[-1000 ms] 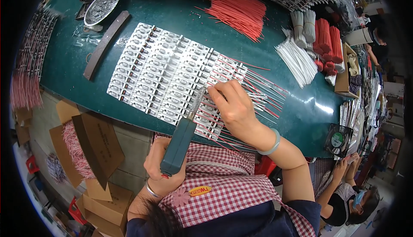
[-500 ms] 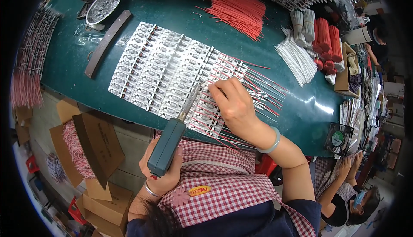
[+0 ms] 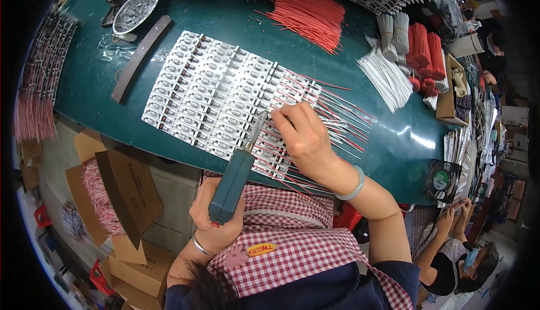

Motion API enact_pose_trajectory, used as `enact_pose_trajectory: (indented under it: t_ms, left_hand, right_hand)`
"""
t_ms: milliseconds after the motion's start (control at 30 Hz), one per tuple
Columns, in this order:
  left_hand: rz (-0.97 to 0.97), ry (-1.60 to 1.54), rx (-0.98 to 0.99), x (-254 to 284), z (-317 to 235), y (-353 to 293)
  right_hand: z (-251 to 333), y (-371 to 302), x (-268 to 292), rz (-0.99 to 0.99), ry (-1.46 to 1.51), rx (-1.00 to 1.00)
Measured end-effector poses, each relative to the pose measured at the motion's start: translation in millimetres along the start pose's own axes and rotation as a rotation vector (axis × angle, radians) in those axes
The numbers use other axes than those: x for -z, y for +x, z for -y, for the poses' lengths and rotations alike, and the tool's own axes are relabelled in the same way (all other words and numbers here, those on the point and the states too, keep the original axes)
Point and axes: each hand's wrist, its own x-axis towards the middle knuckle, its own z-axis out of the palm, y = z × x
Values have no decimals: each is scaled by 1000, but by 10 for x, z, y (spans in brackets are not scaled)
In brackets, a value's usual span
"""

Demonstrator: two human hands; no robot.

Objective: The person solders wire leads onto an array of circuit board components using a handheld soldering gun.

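My left hand point(image 3: 216, 209) is wrapped round the dark green handle of a soldering gun point(image 3: 232, 183). Its metal tip points up and away, reaching the panel of white circuit boards point(image 3: 194, 93) beside my right fingertips. My right hand point(image 3: 304, 136) is closed in a pinch over the panel's right part, on a thin wire whose end is mostly hidden by the fingers. Red and white wires point(image 3: 351, 116) run from that part of the panel out to the right, some passing under my right hand.
A pile of red wires point(image 3: 309, 15) and loose white wires point(image 3: 385, 79) lie beyond. At the far left are a metal bowl point(image 3: 135, 12) and a dark curved bar point(image 3: 140, 60). An open carton point(image 3: 129, 192) stands below the table's left edge. Another person point(image 3: 450, 254) sits at right.
The soldering gun and my left hand have shifted right, and its tip has come closer to my right fingertips. My right hand has barely moved.
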Motion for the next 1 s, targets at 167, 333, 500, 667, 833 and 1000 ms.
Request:
enact_pose_trajectory:
  t_ms: [167, 333, 500, 667, 833, 1000]
  left_hand:
    - [-45, 17, 54, 43, -26, -60]
    - [-124, 108, 45, 33, 122, -213]
    - [-184, -203, 253, 23, 214, -265]
    - [-99, -147, 327, 84, 144, -192]
    - [-148, -252, 304, 38, 227, -289]
    - [-98, -164, 245, 45, 188, -286]
  right_hand:
    - [-26, -17, 7, 5, 2, 3]
    - [-42, -79, -50, 3, -61, -3]
    - [8, -53, -98, 14, -26, -26]
    - [6, -64, -12, -71, -16, -16]
    - [96, -127, 59, -71, 62, -50]
    - [59, -176, 20, -44, 57, -48]
